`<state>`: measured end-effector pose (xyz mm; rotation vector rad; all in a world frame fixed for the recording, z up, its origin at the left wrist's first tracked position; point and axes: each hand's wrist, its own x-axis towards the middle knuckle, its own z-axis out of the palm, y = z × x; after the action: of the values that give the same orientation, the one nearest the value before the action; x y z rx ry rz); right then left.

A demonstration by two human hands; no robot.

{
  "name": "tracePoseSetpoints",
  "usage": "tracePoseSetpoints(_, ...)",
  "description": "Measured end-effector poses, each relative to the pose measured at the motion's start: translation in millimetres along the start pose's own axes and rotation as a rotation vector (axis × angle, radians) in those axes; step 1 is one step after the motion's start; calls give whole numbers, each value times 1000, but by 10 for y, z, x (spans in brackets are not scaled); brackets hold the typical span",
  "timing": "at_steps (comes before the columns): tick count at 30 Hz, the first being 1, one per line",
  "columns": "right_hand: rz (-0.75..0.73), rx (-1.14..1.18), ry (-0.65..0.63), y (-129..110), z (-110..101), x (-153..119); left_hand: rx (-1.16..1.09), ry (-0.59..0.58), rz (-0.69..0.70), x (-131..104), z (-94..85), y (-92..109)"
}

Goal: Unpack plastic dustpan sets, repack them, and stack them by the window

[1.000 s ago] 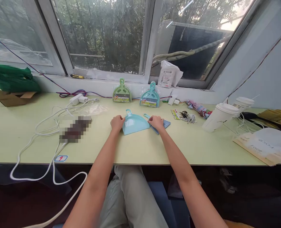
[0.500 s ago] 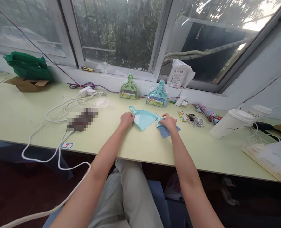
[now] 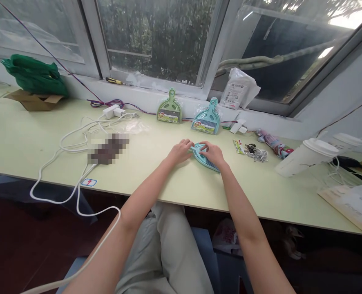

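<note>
A light blue dustpan [image 3: 200, 161] lies on the pale yellow table in front of me, with the small matching brush [image 3: 211, 164] resting in or over it. At the handle end, the fingers of my left hand [image 3: 179, 152] close around the dustpan's handle. My right hand [image 3: 214, 155] grips the brush from above, and its fingers hide much of the brush's upper part. Grey-blue bristles show below my right hand, pointing to the lower right. How exactly the two pieces fit together is hidden.
Behind stand a wrapped green dustpan set [image 3: 169, 109] and a wrapped blue one [image 3: 206, 119]. Keys [image 3: 256, 152] and white cups [image 3: 306, 157] are on the right. White cables [image 3: 63, 149], a blurred dark object [image 3: 109, 149] and a cardboard box [image 3: 34, 101] are leftward.
The dustpan and brush, apart before, are now together. My left hand has moved right with the dustpan, which has turned. My right hand has shifted slightly left with the brush.
</note>
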<state>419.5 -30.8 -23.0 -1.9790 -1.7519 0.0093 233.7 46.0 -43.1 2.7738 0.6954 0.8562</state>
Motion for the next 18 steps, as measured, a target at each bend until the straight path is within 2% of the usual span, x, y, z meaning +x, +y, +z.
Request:
tracePoseSetpoints(3,-17,49,4,23,39,23,58,85,-83,0,-6,-167)
tracePoseSetpoints(5,-38,78,22,29,76,42,-28,53,-175,5,41,-250)
tracePoseSetpoints(7,-32,104,56,46,117,67,-134,12,-193,13,91,-289)
tracePoseSetpoints(9,4,133,83,82,153,95,-158,1,-153,23,117,-279)
tracePoseSetpoints(12,33,228,67,145,177,128,-20,27,-49,37,101,-199)
tracePoseSetpoints(16,-14,284,1,146,155,129,148,30,172,61,57,-88)
tracePoseSetpoints(18,-33,250,-30,113,133,119,178,-2,221,78,48,-60)
